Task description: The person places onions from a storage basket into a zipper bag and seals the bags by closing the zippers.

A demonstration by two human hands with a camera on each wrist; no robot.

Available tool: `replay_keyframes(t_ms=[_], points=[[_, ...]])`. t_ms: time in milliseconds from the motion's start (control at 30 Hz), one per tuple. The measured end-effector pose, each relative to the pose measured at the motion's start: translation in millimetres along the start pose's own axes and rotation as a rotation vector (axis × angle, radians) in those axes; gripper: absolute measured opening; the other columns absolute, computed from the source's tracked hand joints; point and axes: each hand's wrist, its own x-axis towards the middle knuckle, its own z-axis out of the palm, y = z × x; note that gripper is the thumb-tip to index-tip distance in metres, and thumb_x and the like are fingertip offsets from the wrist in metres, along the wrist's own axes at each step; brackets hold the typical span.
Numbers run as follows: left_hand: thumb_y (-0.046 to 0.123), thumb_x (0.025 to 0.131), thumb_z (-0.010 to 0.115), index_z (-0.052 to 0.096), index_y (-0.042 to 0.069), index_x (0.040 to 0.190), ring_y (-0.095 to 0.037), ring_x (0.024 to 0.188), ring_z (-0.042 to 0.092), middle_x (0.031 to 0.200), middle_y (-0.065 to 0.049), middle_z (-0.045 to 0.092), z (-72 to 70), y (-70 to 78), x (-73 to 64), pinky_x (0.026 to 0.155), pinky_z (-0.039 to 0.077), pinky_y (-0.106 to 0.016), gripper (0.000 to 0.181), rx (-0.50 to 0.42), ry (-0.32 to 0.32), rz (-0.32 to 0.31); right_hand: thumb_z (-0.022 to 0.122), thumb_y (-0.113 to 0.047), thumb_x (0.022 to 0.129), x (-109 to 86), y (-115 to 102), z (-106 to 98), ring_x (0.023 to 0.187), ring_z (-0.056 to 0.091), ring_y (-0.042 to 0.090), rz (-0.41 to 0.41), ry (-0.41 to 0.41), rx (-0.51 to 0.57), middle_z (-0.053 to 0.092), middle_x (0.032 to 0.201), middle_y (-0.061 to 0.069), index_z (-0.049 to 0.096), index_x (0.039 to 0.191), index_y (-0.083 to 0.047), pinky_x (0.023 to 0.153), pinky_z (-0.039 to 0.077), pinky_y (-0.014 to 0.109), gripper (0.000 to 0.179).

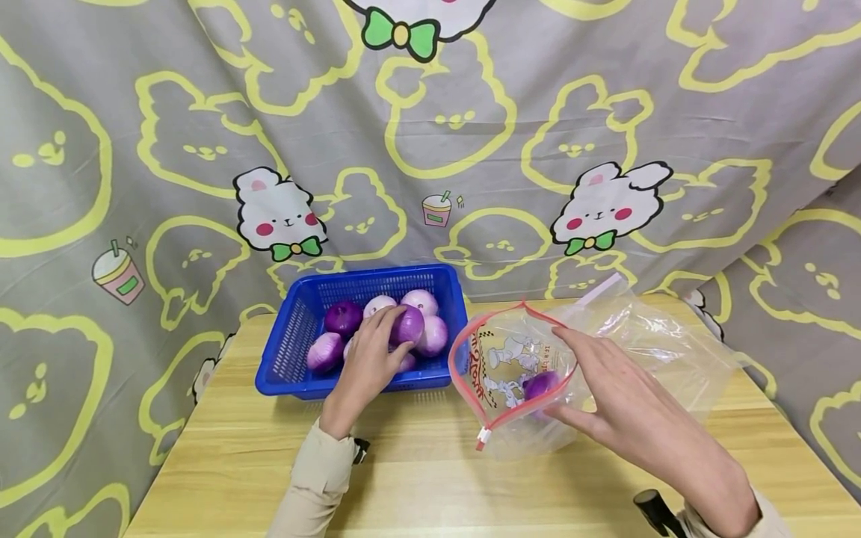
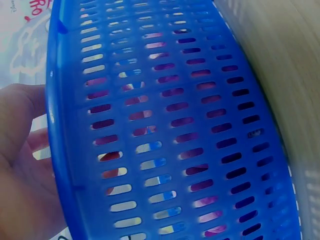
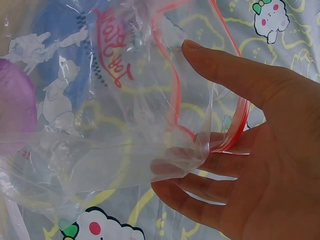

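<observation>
My left hand (image 1: 372, 350) reaches into a blue basket (image 1: 269, 373), fingers and thumb around a purple onion (image 1: 407, 326) at its right side. Several more onions lie in the basket, some hidden under that hand. In the left wrist view, the slotted basket wall (image 2: 165, 120) covers most of the hand's work. Over on the right, my right hand (image 1: 628, 400) holds the rim of a clear plastic zip bag (image 1: 498, 441), thumb and fingers spread wide across its red-edged mouth. One onion (image 1: 540, 384) lies inside the bag. Plastic overlaps some fingertips in the right wrist view.
A wooden table (image 1: 417, 478) carries the basket and bag. Behind it hangs a grey curtain (image 1: 471, 149) with yellow outlines and rabbit faces. More clear plastic (image 1: 673, 344) spreads to the right of the bag. A white slider (image 1: 483, 436) sits at the bag mouth's near corner.
</observation>
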Motion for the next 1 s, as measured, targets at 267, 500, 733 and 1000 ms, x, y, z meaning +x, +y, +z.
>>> replay_keyframes(t_ms=[267,500,733,1000], points=[[0.019,0.083,0.082,0.058,0.009,0.135,-0.033,0.125,0.054,0.135,-0.013,0.058,-6.4,8.4,-2.3,0.102,0.044,-0.053,0.058,-0.015,0.019,-0.006,0.085,-0.032,0.078,-1.2,1,-2,0.123,0.053,0.032,0.017,-0.016,0.004,0.054,0.138,0.014,0.03,0.154,-0.014,0.095,0.047,0.056,0.096],[0.02,0.084,0.082,0.058,0.009,0.136,-0.031,0.127,0.053,0.135,-0.014,0.059,-13.0,19.3,-4.1,0.104,0.043,-0.051,0.059,-0.04,0.036,0.026,0.084,-0.034,0.08,-2.5,2,-2,0.126,0.051,0.032,0.019,-0.016,0.003,0.053,0.14,0.013,0.032,0.153,-0.012,0.098,0.045,0.056,0.093],[0.022,0.084,0.081,0.058,0.01,0.136,-0.031,0.128,0.053,0.136,-0.014,0.058,-22.9,32.3,-7.1,0.102,0.044,-0.054,0.058,-0.04,0.045,0.038,0.084,-0.035,0.079,-3.5,3,0,0.124,0.052,0.032,0.019,-0.005,0.002,0.053,0.139,0.013,0.033,0.153,-0.012,0.097,0.046,0.057,0.092],[0.025,0.086,0.08,0.057,0.011,0.137,-0.03,0.127,0.054,0.138,-0.012,0.057,-34.8,44.5,-6.4,0.104,0.044,-0.053,0.058,-0.068,0.056,0.063,0.084,-0.034,0.08,-3.3,3,0,0.126,0.051,0.034,0.023,-0.007,0.001,0.052,0.141,0.014,0.031,0.154,-0.013,0.096,0.046,0.059,0.093]])
